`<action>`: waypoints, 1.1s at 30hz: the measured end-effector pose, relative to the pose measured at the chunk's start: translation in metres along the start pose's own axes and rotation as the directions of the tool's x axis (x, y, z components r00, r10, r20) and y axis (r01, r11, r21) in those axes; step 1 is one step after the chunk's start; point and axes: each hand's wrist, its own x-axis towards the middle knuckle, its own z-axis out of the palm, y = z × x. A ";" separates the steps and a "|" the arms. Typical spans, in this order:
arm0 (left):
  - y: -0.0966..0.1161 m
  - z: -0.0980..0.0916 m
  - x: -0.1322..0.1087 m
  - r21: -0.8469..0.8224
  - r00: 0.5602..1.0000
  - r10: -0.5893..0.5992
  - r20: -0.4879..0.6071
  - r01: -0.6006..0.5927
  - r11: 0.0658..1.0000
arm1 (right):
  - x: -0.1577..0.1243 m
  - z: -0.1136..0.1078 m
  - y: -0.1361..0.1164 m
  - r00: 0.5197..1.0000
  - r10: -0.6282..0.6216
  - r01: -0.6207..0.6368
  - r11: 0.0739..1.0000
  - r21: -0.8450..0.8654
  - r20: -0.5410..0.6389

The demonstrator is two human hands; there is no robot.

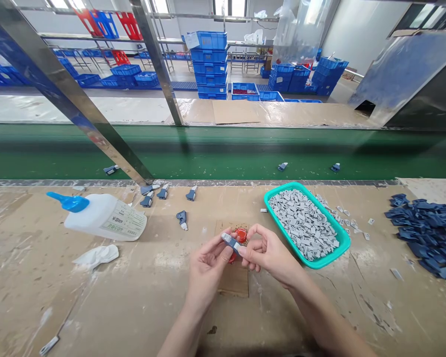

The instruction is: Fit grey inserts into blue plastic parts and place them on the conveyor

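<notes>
head view: the left hand (208, 270) and right hand (271, 253) gripped a small grey-blue plastic part (230, 243) between closed fingers, above a cardboard scrap (235, 285) on the workbench (96, 307); a teal tray (330, 257) of grey pieces sat just right.

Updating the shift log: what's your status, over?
Left hand and right hand both on small grey plastic part. Red piece just beneath. Teal tray off to the right.

A white glue bottle (104, 216) lies on the worktop (78, 302), dark blue plastic parts (427, 238) heaped far right. Behind runs a green conveyor belt (223, 153), stacked blue crates (208, 64) beyond
</notes>
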 end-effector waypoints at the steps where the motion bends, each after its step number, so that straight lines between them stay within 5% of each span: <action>1: 0.001 0.001 0.000 0.007 1.000 -0.002 0.012 0.002 1.000 | 0.000 0.002 0.000 1.000 -0.017 0.017 1.000 -0.003 -0.009; 6: 0.011 0.004 0.012 0.105 0.991 -0.043 0.125 0.030 0.994 | 0.001 -0.006 -0.006 0.990 -0.136 0.137 0.984 -0.110 0.023; 8: 0.015 -0.002 0.025 0.222 0.988 -0.017 0.152 -0.018 0.975 | 0.004 -0.027 -0.012 0.988 -0.157 0.153 0.940 -0.304 0.014; 10: 0.016 -0.013 0.045 0.418 0.984 0.075 0.160 -0.136 0.898 | 0.010 -0.057 -0.019 0.954 -0.261 0.127 0.800 -0.587 -0.149; 12: 0.017 -0.028 0.069 0.698 0.953 0.223 0.203 -0.301 0.649 | 0.020 -0.086 -0.023 0.887 -0.392 0.025 0.571 -0.820 -0.245; 15: 0.016 -0.045 0.108 0.900 0.885 0.325 0.335 -0.402 0.168 | 0.038 -0.112 -0.023 0.903 -0.390 -0.059 0.308 -0.950 -0.182; 20: 0.012 -0.048 0.145 0.915 0.870 0.289 0.400 -0.397 -0.071 | 0.052 -0.109 -0.011 0.904 -0.392 -0.146 0.092 -0.985 -0.171; 28: 0.013 -0.046 0.149 0.926 0.857 0.360 0.369 -0.308 -0.217 | 0.049 -0.107 -0.001 0.878 -0.444 -0.177 0.049 -0.983 -0.180; 33: 0.023 -0.007 0.189 0.907 0.832 0.360 0.421 -0.386 -0.169 | 0.039 -0.101 -0.015 0.852 -0.464 -0.128 0.266 -0.955 -0.244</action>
